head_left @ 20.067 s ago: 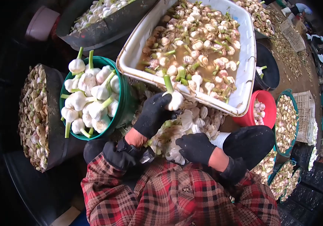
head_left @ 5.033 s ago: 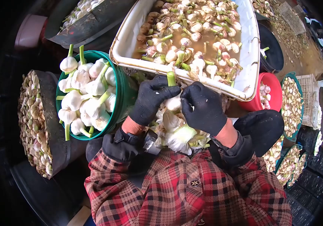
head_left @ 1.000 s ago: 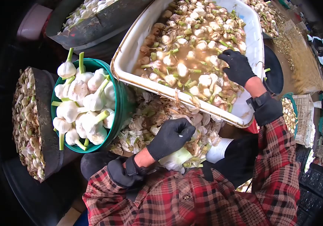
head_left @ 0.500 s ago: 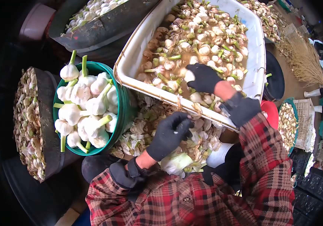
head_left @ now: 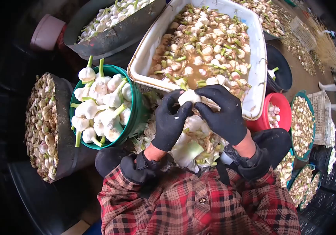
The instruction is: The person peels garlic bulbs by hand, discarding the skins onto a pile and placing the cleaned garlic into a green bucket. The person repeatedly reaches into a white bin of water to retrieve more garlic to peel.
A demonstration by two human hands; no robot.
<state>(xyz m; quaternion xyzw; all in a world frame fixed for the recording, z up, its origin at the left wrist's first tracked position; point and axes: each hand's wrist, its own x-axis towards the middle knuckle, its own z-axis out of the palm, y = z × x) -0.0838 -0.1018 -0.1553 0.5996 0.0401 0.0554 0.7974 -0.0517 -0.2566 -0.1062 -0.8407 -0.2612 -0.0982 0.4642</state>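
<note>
Left hand (head_left: 170, 120) and right hand (head_left: 223, 113) both pinch one pale garlic bulb (head_left: 190, 97), near the close rim of white plastic tub (head_left: 258, 74); green bucket (head_left: 138, 114) of stemmed garlic heads (head_left: 108, 118) to the left.

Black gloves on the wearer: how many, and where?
2: one on the left hand, one on the right hand, both hands holding a garlic bulb near the white tub. Both gloves are in view, so none of the wearer's is hidden.

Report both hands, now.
Left hand: holding a garlic bulb jointly with the right, fingers curled.
Right hand: holding the same garlic bulb, fingers curled.
</note>
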